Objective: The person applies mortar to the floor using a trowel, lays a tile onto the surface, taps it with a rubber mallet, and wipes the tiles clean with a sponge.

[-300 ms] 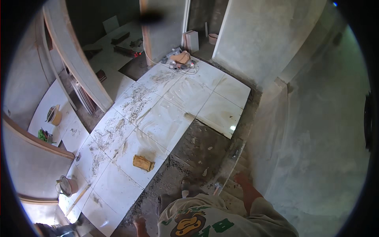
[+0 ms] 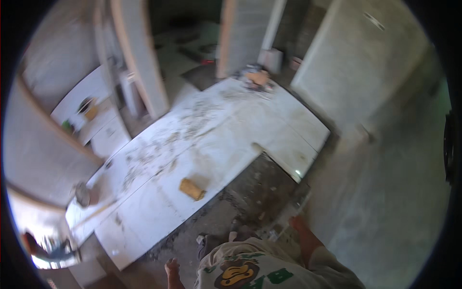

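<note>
The view has swung; the left hand (image 2: pixel 172 266) shows higher, fingers parted, empty; a yellow block (image 2: pixel 192 189) lies on white tiles (image 2: pixel 221 166), which neither hand touches; the right hand (image 2: pixel 297 223), near bare floor (image 2: pixel 260 185), is too blurred to tell.

My left hand (image 2: pixel 172 266) is at the lower edge, left of my printed shirt (image 2: pixel 262 255); my right hand (image 2: pixel 297 224) is right of it, below centre. Both are too blurred to read their grip. White tiles (image 2: pixel 137 229) cross the middle, bearing a yellow-brown block (image 2: pixel 192 189) near centre and a bucket (image 2: pixel 83 194) at left. Dark bare floor (image 2: pixel 260 185) lies between the tiles and me.
</note>
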A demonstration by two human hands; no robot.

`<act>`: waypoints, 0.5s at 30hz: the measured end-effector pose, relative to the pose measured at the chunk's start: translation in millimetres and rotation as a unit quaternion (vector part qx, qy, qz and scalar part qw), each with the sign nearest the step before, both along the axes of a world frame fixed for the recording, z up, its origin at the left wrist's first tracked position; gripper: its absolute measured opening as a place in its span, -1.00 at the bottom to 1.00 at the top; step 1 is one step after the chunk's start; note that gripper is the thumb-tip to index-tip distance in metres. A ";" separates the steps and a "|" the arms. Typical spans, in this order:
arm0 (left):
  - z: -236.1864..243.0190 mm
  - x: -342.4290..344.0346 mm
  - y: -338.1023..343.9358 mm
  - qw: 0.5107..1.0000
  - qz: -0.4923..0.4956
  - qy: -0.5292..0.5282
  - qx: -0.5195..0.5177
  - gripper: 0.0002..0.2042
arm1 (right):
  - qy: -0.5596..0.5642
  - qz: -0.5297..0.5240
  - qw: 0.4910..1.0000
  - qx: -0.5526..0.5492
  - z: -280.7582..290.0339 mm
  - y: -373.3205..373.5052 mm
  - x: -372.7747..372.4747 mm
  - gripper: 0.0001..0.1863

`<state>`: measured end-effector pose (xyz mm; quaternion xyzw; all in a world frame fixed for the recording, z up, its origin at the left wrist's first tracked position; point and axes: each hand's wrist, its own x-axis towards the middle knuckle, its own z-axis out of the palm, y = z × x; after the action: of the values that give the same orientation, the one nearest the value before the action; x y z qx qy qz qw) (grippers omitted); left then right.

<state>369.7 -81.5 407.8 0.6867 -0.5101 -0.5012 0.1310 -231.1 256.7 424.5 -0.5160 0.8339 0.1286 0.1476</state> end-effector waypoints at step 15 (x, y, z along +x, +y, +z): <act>36.1 136.4 91.3 0.929 0.365 -0.055 -0.008 -0.57 | -0.383 -0.233 0.893 0.044 -38.8 -220.6 -45.9 -0.72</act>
<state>506.1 9.9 443.9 0.8509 -0.2345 -0.3760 0.2821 -276.9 36.1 385.7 -0.3091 0.8023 -0.0805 0.5042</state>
